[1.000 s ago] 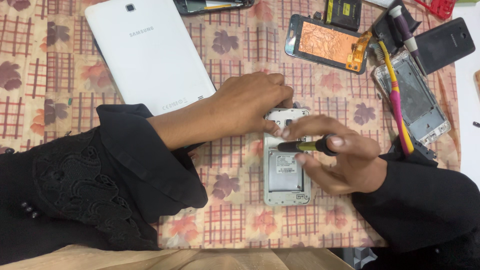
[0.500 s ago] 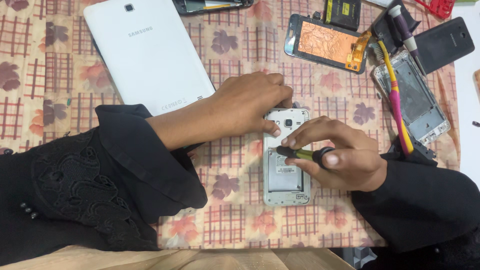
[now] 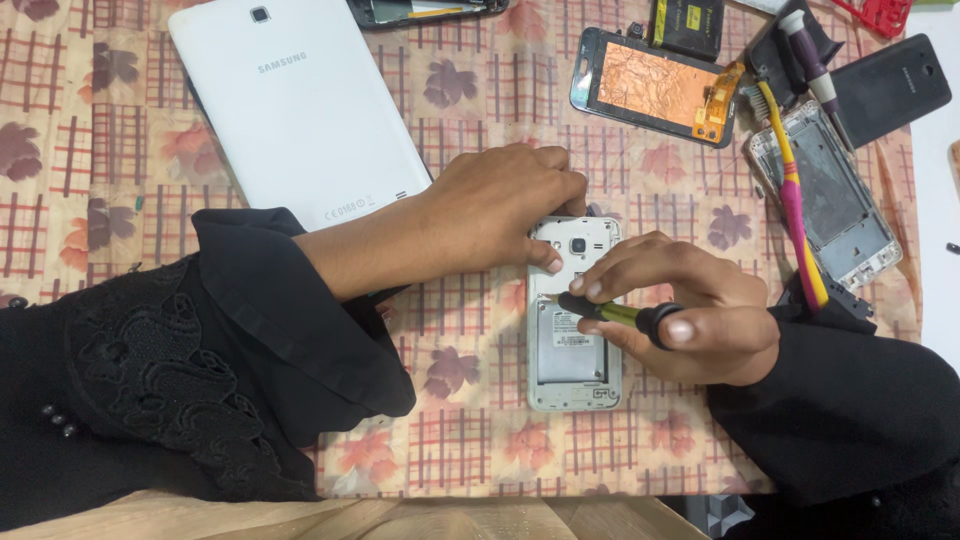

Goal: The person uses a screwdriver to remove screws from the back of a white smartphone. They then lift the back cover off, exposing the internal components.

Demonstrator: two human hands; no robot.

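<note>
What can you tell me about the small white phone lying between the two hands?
The white phone lies flat on the patterned cloth, back up and lengthwise toward the person. Its rear cover is off: a pale plastic frame surrounds an open grey battery bay with a label, and a small round camera lens sits near the top. The left hand presses its upper edge with fingertips. The right hand holds a screwdriver with a black and yellow-green handle, its tip set on the phone's middle.

White phone (image 3: 573, 330) face-down on cloth, back cover off; screwdriver (image 3: 610, 312) tip seemingly touching it.
</note>
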